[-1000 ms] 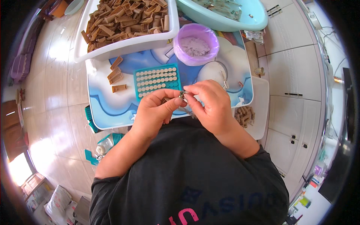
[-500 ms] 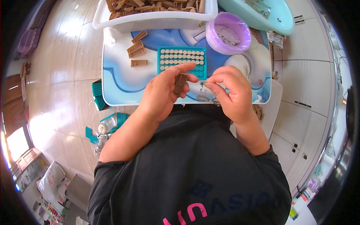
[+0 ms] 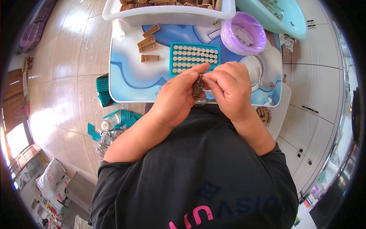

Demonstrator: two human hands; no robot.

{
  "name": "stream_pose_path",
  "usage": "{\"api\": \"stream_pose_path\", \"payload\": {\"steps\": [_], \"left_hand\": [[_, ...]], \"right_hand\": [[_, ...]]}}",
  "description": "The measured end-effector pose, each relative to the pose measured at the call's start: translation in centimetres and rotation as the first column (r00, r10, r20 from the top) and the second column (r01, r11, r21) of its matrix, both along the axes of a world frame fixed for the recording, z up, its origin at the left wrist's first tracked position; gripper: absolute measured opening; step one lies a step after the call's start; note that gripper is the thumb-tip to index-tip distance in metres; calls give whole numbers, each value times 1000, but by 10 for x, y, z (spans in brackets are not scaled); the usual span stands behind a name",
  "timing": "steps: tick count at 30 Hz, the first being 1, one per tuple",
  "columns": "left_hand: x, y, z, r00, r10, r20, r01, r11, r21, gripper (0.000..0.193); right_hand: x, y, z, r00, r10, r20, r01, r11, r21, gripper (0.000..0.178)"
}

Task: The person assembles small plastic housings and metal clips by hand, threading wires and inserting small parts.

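Note:
My left hand holds a narrow brown plastic housing between thumb and fingers, its hollow side up. My right hand is closed in a pinch at the upper end of that housing. Whatever is between its fingertips is hidden. Below the hands, thin wires show at the table's near edge. Just beyond my left hand lies a teal tray with rows of round whitish pieces. To its left, several brown housings rest on the table.
A white bin full of brown parts stands at the back. Right of it are a purple bag-lined basin and a turquoise tub. A thin cord lies on the table. Teal trays sit beside its left edge.
My hands have come together: the right one moved left to the brown housing, which was apart from it before. The view has shifted, so the table appears farther right and slightly higher.

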State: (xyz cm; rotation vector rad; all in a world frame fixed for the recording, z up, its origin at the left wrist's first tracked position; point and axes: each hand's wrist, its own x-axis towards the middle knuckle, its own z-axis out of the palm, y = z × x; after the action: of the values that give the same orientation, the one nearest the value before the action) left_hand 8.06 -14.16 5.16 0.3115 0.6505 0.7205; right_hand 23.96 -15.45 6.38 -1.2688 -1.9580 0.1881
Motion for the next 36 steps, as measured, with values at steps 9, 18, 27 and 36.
{"api": "stream_pose_path", "payload": {"steps": [9,18,27,36], "left_hand": [[4,-2,1,990,8,-143,11,991,130,36],[-2,2,3,984,38,-177,-4,982,189,31],[-5,3,8,979,25,-203,21,975,221,26],[-1,5,4,977,161,-139,-135,974,179,24]], "right_hand": [[3,2,-4,998,-1,57,-1,999,39,14],[1,-18,-12,955,-85,-286,-41,913,-407,33],[2,-18,-7,925,-51,-377,-118,904,-410,29],[-10,-28,2,979,-46,-200,-19,950,-311,21]]}}
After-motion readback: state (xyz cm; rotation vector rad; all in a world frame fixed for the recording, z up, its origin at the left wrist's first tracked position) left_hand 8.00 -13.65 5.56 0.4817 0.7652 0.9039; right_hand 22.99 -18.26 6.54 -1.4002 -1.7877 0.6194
